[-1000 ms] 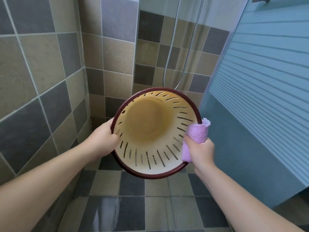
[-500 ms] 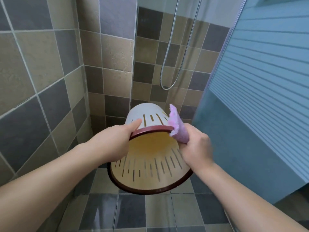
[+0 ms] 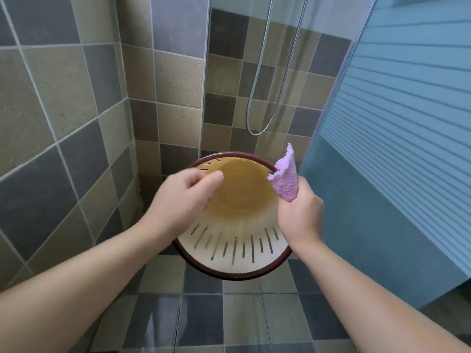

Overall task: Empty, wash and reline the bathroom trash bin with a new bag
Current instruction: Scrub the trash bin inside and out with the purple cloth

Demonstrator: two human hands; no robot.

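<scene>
left hand (image 3: 182, 200) blurred, grip unclear | right hand (image 3: 300, 215) grips cloth (image 3: 286, 182) | bin (image 3: 234, 240) part-hidden

No words, numbers, labels or signs can be read anywhere in the view.
</scene>
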